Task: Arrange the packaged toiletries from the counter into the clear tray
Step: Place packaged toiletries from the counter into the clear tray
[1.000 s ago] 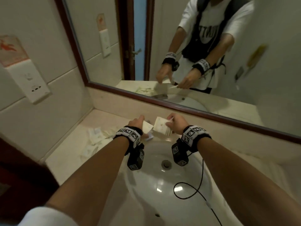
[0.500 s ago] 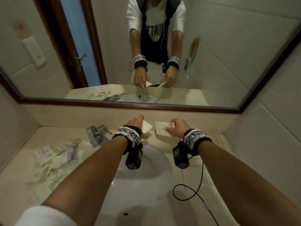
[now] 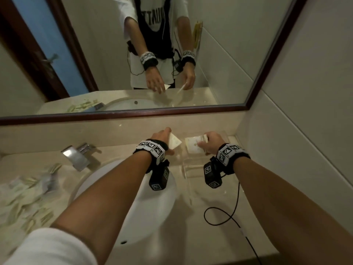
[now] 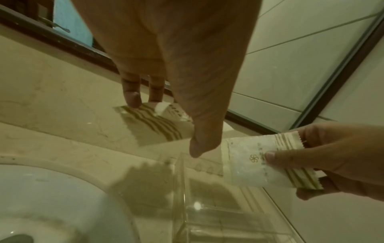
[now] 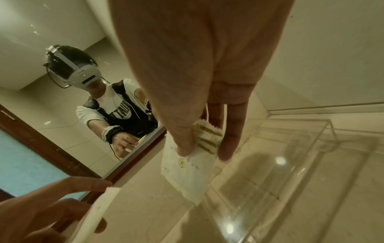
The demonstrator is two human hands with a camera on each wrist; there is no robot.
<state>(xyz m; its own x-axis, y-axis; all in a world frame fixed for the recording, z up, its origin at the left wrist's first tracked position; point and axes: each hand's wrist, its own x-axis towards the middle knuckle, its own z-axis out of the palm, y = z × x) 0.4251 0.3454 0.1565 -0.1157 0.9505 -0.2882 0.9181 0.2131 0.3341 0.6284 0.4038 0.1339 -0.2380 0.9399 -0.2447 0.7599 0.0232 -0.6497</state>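
Clear tray point(image 3: 188, 165) under packets | left hand point(image 3: 162, 138) pinches striped packet point(image 3: 174, 143) | right hand point(image 3: 214, 143) pinches logo packet point(image 3: 193, 147)

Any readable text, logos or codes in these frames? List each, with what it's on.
"TTAUN", roughly, reflected and partly covered: shirt.
Gold pinwheel logo, adjacent print blurred: right packet, in right hand.
Small print, unreadable: left packet, in left hand.
Square black-and-white codes, no words: wristbands.

The open-topped clear acrylic tray point(image 3: 193, 165) sits hemmed between the white oval sink basin point(image 3: 118, 188), the brown-framed wall mirror point(image 3: 133, 113) and the side wall.
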